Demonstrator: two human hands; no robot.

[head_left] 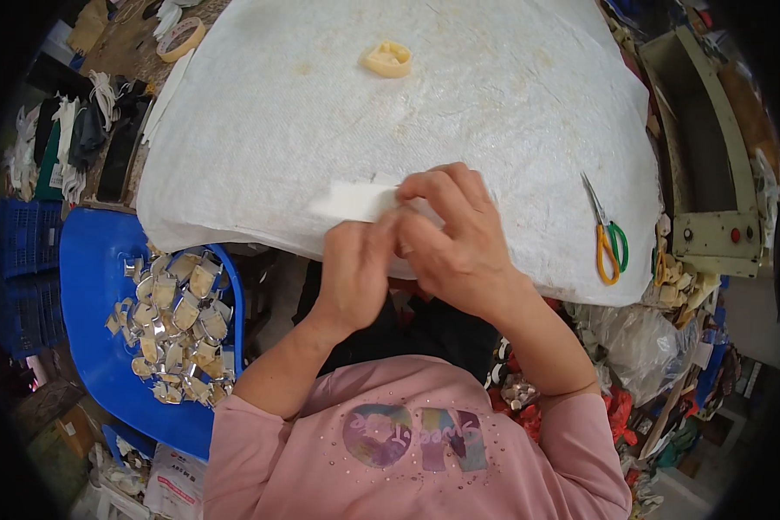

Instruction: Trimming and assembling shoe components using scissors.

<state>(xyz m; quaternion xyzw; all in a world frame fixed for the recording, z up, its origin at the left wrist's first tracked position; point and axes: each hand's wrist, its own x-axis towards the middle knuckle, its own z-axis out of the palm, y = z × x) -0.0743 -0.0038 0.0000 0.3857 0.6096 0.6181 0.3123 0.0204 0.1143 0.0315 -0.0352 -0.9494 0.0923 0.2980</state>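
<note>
A flat white piece [355, 201], smeared by motion, is held just above the near part of the white-covered table [494, 113]. My right hand [455, 234] bends over its right end, with thumb and fingers pinched together. Close against it, my left hand [353, 270] is closed too, its fingertips at the piece's lower right corner. The two sets of fingertips meet, so part of the piece is hidden between them. What the piece is made of I cannot tell. Farther off on the cover lies a cream-coloured ring-shaped band [388, 59], apart from both hands.
Scissors [609, 238] with orange and green handles lie at the table's right edge. A blue bin [95, 295] at my left holds many shiny metal pieces [178, 325]. Tape [182, 39] sits back left; a pale green metal housing [719, 234] stands right.
</note>
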